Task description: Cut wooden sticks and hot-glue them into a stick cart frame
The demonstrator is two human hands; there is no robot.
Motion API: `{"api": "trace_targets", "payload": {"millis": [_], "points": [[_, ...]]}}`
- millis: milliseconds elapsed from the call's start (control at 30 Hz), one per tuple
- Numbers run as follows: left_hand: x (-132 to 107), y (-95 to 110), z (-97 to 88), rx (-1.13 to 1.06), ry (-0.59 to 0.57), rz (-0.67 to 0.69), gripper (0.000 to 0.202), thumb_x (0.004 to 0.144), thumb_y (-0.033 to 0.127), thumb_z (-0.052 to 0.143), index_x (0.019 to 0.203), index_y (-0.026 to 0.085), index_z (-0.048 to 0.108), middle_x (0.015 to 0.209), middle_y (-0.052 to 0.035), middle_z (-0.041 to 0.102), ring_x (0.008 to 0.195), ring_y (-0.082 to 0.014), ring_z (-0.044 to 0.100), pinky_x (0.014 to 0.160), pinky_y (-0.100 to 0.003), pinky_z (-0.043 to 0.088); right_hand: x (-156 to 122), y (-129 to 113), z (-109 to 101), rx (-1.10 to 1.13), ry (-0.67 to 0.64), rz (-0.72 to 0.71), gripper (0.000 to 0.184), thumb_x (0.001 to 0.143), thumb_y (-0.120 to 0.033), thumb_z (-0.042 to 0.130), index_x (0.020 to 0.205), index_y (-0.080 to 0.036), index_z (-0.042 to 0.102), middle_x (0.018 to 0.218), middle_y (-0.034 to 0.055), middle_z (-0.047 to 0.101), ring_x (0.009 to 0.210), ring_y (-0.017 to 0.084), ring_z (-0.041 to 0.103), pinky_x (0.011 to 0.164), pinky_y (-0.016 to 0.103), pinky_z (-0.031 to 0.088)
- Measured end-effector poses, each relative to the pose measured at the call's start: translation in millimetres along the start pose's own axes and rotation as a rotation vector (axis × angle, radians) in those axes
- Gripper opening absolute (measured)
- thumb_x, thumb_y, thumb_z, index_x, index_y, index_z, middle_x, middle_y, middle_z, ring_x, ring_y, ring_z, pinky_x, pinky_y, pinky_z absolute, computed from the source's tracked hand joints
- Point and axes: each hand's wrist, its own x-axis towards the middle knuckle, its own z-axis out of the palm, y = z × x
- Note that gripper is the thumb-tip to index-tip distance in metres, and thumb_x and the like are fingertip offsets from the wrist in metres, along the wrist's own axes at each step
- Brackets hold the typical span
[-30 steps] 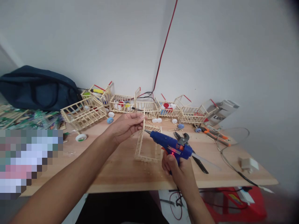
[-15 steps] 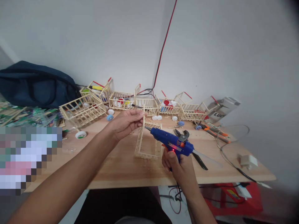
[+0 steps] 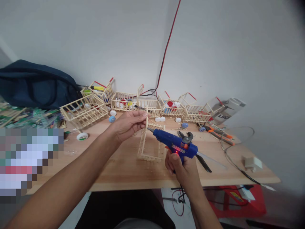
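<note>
My left hand (image 3: 132, 123) pinches a thin wooden stick (image 3: 147, 119) upright between thumb and fingers. Wrapped round the handle of a blue hot glue gun (image 3: 175, 143) is my right hand (image 3: 182, 165). The gun's red light is on, its nozzle points left at the lower end of the stick, and a clear glue stick (image 3: 212, 160) juts from its back. Whether the nozzle touches the stick I cannot tell. Below and behind them a rectangular frame of wooden sticks (image 3: 151, 157) lies on the wooden table (image 3: 114, 173).
Several small stick-built carts (image 3: 84, 113) line the wall, some holding bottle caps. Loose caps (image 3: 111, 119) lie before them. Pliers with orange handles (image 3: 221, 135), a white adapter (image 3: 253, 163) and cables are at right. A blue bag (image 3: 38, 84) and packaged sticks (image 3: 35, 119) are at left.
Almost nothing differs. The view has shifted very slightly; both hands keep their hold on the wooden stick and the glue gun.
</note>
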Motion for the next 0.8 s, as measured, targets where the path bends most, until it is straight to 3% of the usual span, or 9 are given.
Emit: {"api": "trace_targets", "payload": {"millis": [367, 567, 800], "points": [[2.0, -1.7, -1.6, -0.012, 0.021, 0.001, 0.013, 0.072, 0.015, 0.079, 0.074, 0.006, 0.070, 0.067, -0.0041, 0.064, 0.060, -0.0071, 0.057, 0.060, -0.017, 0.049, -2.5, 4.7, -3.4, -0.036, 0.000, -0.003, 0.045, 0.092, -0.053, 0.053, 0.063, -0.019, 0.048, 0.046, -0.0047, 0.042, 0.040, 0.008, 0.040, 0.040, 0.022, 0.030], [2.6, -1.6, -1.8, -0.006, 0.018, -0.004, 0.010, 0.075, 0.015, 0.076, 0.075, 0.007, 0.071, 0.068, -0.0045, 0.064, 0.061, -0.0077, 0.058, 0.061, -0.018, 0.049, -3.8, 8.1, -3.4, -0.015, -0.006, 0.019, 0.038, 0.091, -0.053, 0.055, 0.076, -0.018, 0.054, 0.048, -0.0061, 0.043, 0.040, 0.008, 0.039, 0.040, 0.023, 0.030], [1.2, -2.0, -2.3, -0.012, -0.003, -0.004, 0.011, 0.075, 0.016, 0.077, 0.076, 0.007, 0.070, 0.068, -0.0033, 0.064, 0.061, -0.0073, 0.057, 0.062, -0.018, 0.050, -2.6, 0.0, -0.6, -0.041, 0.019, 0.000, 0.042, 0.090, -0.055, 0.054, 0.068, -0.019, 0.050, 0.047, -0.0059, 0.041, 0.039, 0.008, 0.039, 0.038, 0.021, 0.030]]}}
